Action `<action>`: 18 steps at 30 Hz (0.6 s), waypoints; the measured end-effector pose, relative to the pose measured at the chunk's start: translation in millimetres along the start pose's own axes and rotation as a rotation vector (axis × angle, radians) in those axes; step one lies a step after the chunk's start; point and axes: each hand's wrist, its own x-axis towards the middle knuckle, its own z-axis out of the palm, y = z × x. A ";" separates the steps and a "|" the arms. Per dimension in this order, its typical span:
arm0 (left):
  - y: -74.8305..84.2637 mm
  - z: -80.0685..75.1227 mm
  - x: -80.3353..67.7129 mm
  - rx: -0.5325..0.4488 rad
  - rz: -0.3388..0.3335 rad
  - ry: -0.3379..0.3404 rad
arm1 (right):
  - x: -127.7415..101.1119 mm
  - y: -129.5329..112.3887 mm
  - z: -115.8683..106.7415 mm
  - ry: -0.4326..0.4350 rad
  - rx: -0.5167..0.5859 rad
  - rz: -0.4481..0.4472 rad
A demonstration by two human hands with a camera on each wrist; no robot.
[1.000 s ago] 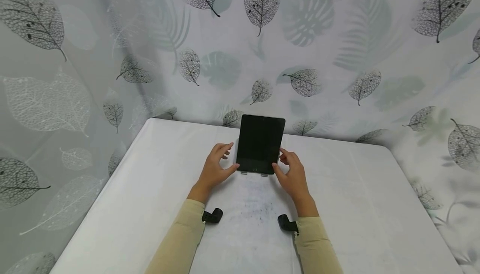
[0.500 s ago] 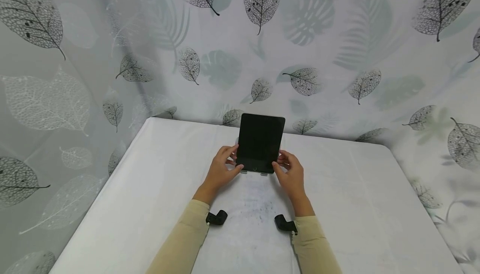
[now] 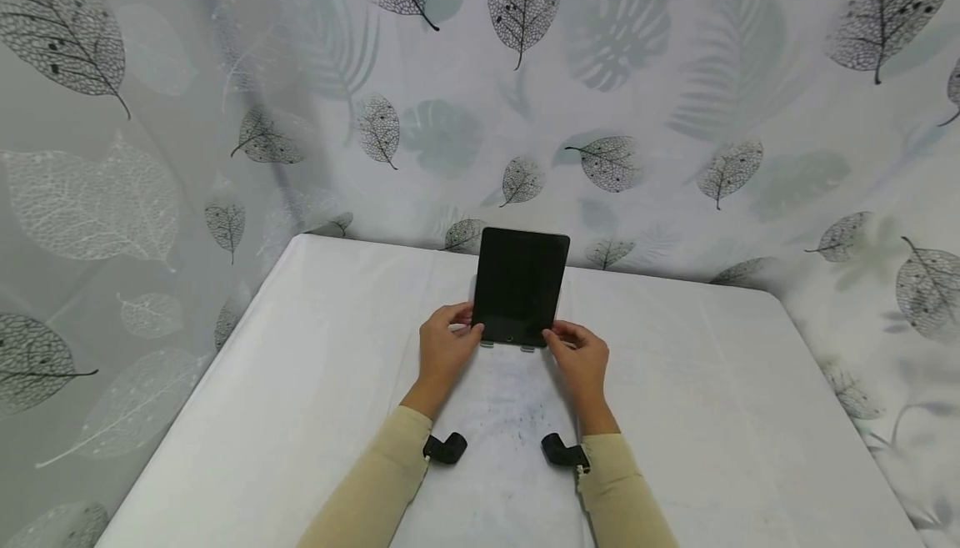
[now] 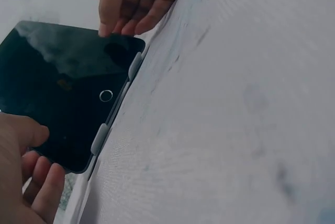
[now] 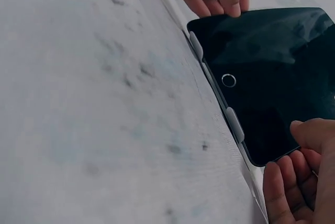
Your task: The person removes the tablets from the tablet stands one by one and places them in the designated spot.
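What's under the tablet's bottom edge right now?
Two small grey stand tabs hold the bottom edge of the tablet above the white table. The left hand and right hand grip its lower corners. The stand behind it is hidden.

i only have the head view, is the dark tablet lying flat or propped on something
Observer: The black glass tablet leans on a stand; two pale grey hooks catch its bottom edge.
Operator: where is the left thumb
Observer: The left hand has its thumb on the screen's lower corner, fingers curled behind the edge.
Operator: and the right grip
Observer: The right hand pinches the other lower corner, thumb on the glass.
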 end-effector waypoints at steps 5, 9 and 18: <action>0.9 4.4 -2.9 0.049 -0.035 0.031 | -1.3 0.7 2.0 0.030 -0.047 0.042; 1.5 7.5 -4.1 0.100 -0.043 0.044 | -1.4 -1.7 3.2 0.039 -0.086 0.039; -4.0 9.8 -6.6 0.005 -0.061 0.061 | -2.8 -0.4 8.8 0.040 -0.127 0.082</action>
